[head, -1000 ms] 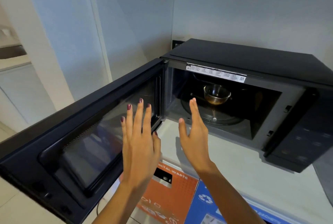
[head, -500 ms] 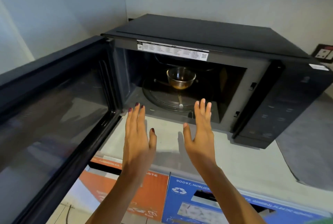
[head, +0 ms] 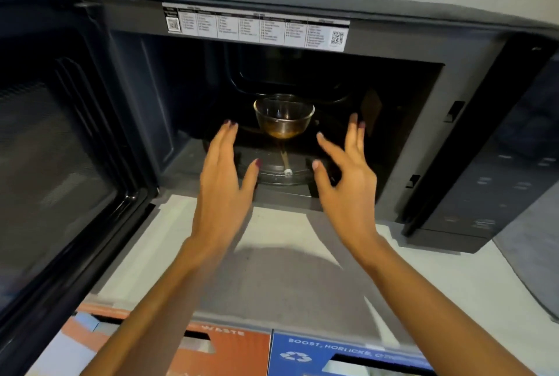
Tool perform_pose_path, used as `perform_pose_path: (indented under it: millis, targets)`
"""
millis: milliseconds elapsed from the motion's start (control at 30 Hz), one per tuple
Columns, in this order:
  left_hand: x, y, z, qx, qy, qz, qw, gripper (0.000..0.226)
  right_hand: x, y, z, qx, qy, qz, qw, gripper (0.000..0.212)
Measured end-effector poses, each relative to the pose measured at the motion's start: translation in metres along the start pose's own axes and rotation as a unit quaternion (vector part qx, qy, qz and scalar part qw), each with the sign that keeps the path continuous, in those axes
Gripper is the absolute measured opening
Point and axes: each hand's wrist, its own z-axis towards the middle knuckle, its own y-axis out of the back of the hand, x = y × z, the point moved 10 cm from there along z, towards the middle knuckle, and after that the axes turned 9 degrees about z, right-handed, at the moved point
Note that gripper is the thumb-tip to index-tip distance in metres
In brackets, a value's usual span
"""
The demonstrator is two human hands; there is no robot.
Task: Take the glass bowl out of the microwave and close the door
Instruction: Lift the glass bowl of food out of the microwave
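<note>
A small clear glass bowl (head: pixel 283 117) with a little amber liquid stands on the turntable (head: pixel 272 168) deep inside the black microwave (head: pixel 393 39). The microwave door (head: pixel 57 170) is swung wide to the left. My left hand (head: pixel 225 182) reaches into the cavity mouth, fingers spread, just left of and below the bowl. My right hand (head: pixel 348 182) is at the same depth on the bowl's right, fingers apart. Neither hand touches the bowl.
The microwave sits on a pale counter (head: pixel 453 285). Its control panel (head: pixel 508 148) is on the right. Below the counter's front edge are an orange bin label (head: pixel 230 348) and a blue recycling label (head: pixel 332 354). A grey wall rises behind.
Both hands have moved forward from the counter into the microwave opening and spread apart either side of the bowl. The view has come closer and turned toward the cavity.
</note>
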Motion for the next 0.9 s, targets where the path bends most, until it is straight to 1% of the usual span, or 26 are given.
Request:
perform_pose_path:
  millis: [67, 133, 267, 333, 400, 467, 567, 733, 900]
  targets:
    - [0.004, -0.010, 0.021, 0.033, 0.006, -0.043, 0.998, 0.070, -0.008, 0.004, 0.021, -0.033, -0.024, 0.021, 0.999, 0.039]
    - [0.010, -0.019, 0.040, 0.061, 0.031, -0.095, 0.993, 0.071, -0.021, 0.003, 0.042, -0.042, -0.065, 0.068, 0.995, 0.042]
    - [0.019, -0.034, 0.069, 0.085, 0.069, -0.162, 0.981, 0.064, -0.047, -0.018, 0.076, 0.008, -0.135, 0.115, 0.984, 0.060]
    - [0.026, -0.046, 0.080, 0.113, 0.109, -0.226, 0.962, 0.060, -0.058, -0.032, 0.086, 0.031, -0.164, 0.129, 0.978, 0.064]
    - [0.031, -0.057, 0.088, 0.139, 0.145, -0.298, 0.933, 0.058, -0.064, -0.046, 0.090, 0.059, -0.188, 0.149, 0.969, 0.068]
    - [0.031, -0.066, 0.096, 0.162, 0.158, -0.348, 0.910, 0.061, -0.068, -0.058, 0.090, 0.086, -0.209, 0.171, 0.959, 0.073]
    - [0.028, -0.077, 0.104, 0.196, 0.155, -0.354, 0.901, 0.069, -0.072, -0.070, 0.088, 0.108, -0.227, 0.207, 0.946, 0.076]
    - [0.027, -0.091, 0.106, 0.248, 0.144, -0.347, 0.893, 0.074, -0.080, -0.076, 0.088, 0.106, -0.246, 0.251, 0.930, 0.082]
    - [0.025, -0.100, 0.105, 0.269, 0.136, -0.347, 0.888, 0.079, -0.083, -0.083, 0.092, 0.110, -0.254, 0.279, 0.920, 0.082]
